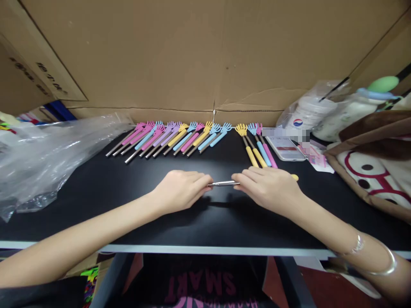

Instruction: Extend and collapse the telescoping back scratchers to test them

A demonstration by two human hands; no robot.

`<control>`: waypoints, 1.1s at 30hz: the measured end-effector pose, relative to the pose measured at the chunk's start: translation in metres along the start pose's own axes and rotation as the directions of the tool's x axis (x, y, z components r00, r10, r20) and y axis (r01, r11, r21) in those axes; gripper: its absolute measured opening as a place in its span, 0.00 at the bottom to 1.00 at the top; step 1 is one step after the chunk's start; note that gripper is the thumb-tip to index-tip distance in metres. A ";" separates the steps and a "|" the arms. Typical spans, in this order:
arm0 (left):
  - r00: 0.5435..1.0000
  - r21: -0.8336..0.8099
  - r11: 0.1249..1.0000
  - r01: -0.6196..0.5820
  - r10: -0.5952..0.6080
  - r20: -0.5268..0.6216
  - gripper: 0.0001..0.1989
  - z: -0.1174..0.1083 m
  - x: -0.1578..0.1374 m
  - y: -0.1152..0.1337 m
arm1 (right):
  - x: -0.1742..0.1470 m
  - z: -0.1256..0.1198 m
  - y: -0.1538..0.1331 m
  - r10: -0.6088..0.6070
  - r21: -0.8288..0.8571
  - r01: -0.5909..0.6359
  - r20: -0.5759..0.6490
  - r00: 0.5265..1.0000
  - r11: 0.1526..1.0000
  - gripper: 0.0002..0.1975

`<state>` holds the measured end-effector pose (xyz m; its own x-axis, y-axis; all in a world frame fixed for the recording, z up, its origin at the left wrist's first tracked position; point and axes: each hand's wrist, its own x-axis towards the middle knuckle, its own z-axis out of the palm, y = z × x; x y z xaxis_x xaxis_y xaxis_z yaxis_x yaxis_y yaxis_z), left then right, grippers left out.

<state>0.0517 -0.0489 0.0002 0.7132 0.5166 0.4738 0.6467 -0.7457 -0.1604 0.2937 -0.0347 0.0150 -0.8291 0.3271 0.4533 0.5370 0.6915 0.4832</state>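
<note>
Over the black table (192, 229), both hands grip one back scratcher (224, 183) held level. My left hand (183, 190) is closed around its left part, and my right hand (269, 188) is closed around its right part. Between the hands a slim metal rod shows. A yellow rounded end sticks out past my right hand; the other end is hidden in my left. Just beyond my right hand lie several finished-looking back scratchers with coloured handles, including a pink one (269, 154). A row of shorter pieces with hand-shaped heads (170, 139) lies farther left.
A cardboard wall (192, 55) closes the back. Crumpled clear plastic (61, 158) covers the left side. At right are a phone (285, 147), a bagged white cup (313, 111), a bottle (348, 111) and a brown-trimmed bag (372, 171). The table's pale front edge (192, 249) runs near me.
</note>
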 end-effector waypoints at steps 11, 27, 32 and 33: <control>0.998 0.266 0.963 -0.044 0.055 -0.037 0.15 -0.021 -0.007 -0.067 | -0.028 -0.001 0.075 0.268 0.072 -0.287 0.195 0.943 0.955 0.21; 0.995 0.255 0.965 0.055 -0.074 0.066 0.18 -0.030 -0.019 -0.099 | -0.039 -0.011 0.100 0.384 0.062 -0.461 0.462 0.799 0.885 0.14; 0.989 0.227 0.972 0.055 -0.083 0.118 0.18 -0.026 -0.026 -0.101 | -0.037 -0.003 0.094 0.367 0.094 -0.447 0.436 0.822 0.890 0.17; 0.988 0.238 0.969 0.065 -0.095 0.121 0.18 -0.026 -0.027 -0.101 | -0.038 -0.002 0.094 0.379 0.089 -0.450 0.411 0.829 0.889 0.17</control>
<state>-0.0397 0.0014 0.0266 0.6756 0.6323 0.3791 0.7371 -0.5893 -0.3307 0.3758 0.0164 0.0446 -0.5482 0.7976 0.2514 0.8363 0.5247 0.1591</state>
